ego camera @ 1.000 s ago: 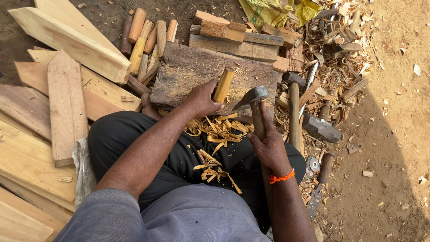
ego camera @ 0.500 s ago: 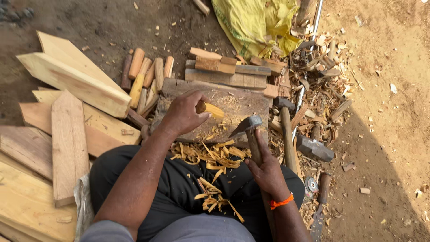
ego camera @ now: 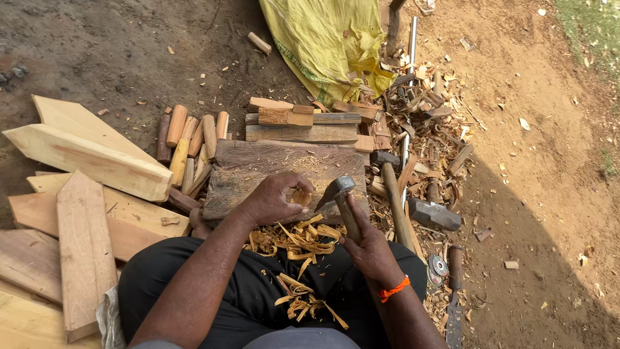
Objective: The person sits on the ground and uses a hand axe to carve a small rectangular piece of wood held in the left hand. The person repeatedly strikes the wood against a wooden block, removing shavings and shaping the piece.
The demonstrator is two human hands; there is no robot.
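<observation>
Bare earth floor, dusty, littered with chips. Far centre, a yellow sack lies crumpled. Left side: a stack of pale pointed planks, unchanged over the last second apart from the camera tipping up and taking in more ground.

Centre: a dark, worn chopping block, lying flat just beyond the person's knees. Behind it a few short sawn boards; to its left a cluster of rounded pegs. Right of the block, a heap of offcuts with a second hammer-like tool and a long wooden handle lying idle.

Change noted: a second ago the left hand stood a short yellowish wood piece upright on the block, well clear of the palm. Half a second ago it was tilting over. Now the left hand has folded over it, fingers clamped around the small wood piece, only a sliver showing at the near edge of the block. The piece has been turned or re-seated rather than set aside, so shaping of it looks unfinished.

The right hand, orange band at the wrist, keeps its fingers wrapped on the handle of a small adze; the head has come closer and sits just beside the held piece, whether touching I cannot tell.

Curled yellow shavings pile on the lap and the block's near edge.
</observation>
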